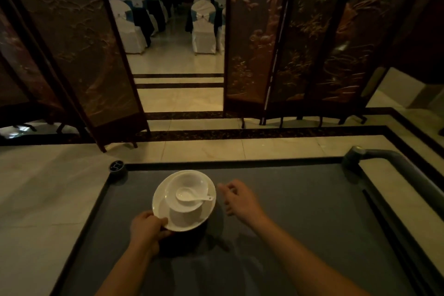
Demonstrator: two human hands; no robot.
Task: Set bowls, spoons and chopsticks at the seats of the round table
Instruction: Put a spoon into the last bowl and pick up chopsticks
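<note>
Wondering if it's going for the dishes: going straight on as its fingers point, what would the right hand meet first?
The right hand would probably meet the right rim of the plate, held by the left hand, then the bowl; depth is unclear.

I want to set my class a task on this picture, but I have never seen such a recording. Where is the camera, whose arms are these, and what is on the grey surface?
There is no machine here. The one picture comes from a camera worn on a person's head, looking forward and down, so the two bare arms are that person's own. The grey surface is a cart top with a handle. The left hand grips the rim of a white plate. A bowl stands on the plate, with a spoon in it. The right hand is open beside the plate and holds nothing. Beyond are folding screens and covered chairs.
</note>
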